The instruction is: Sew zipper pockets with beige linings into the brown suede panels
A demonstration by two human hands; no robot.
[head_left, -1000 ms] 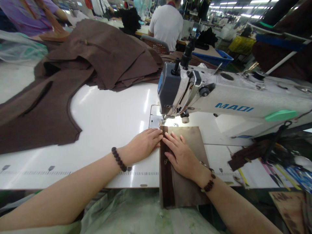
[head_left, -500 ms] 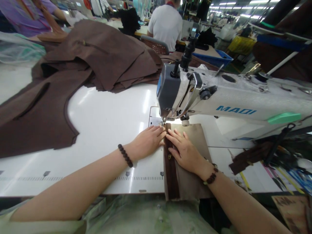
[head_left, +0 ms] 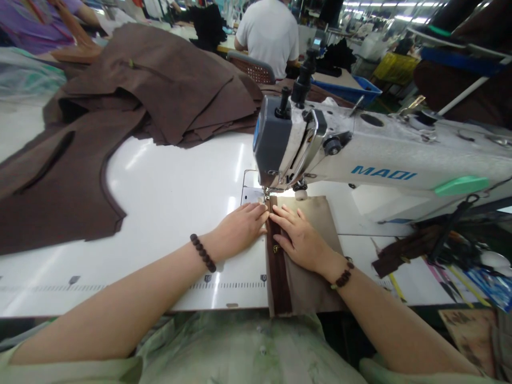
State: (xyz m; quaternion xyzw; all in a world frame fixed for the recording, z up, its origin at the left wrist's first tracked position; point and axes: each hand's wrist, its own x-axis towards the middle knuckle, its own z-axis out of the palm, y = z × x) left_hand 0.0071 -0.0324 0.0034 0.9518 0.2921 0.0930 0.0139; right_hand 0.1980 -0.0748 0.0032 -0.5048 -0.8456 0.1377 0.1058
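A beige-brown fabric piece (head_left: 316,293) lies under the head of a white sewing machine (head_left: 360,144), its lower end at the table's front edge. Along its left side runs a dark brown zipper (head_left: 280,282) with a small brass-coloured zipper pull (head_left: 276,248). My left hand (head_left: 240,229) rests palm down, fingers stretched out, its fingertips on the zipper's left edge just below the presser foot (head_left: 267,196). Flat on the fabric lies my right hand (head_left: 302,240), fingers spread, its fingertips by the zipper. Both hands hide parts of the cloth.
Brown cut fabric pieces (head_left: 168,85) are heaped at the left and back of the white table (head_left: 172,213). Dark brown scraps (head_left: 400,253) and tools lie at the right. A person in a white shirt (head_left: 268,37) sits beyond, near a blue bin (head_left: 366,88).
The whole view has shifted slightly, with things a little higher and further left. Relative to the machine, both hands and the fabric stand almost where they were.
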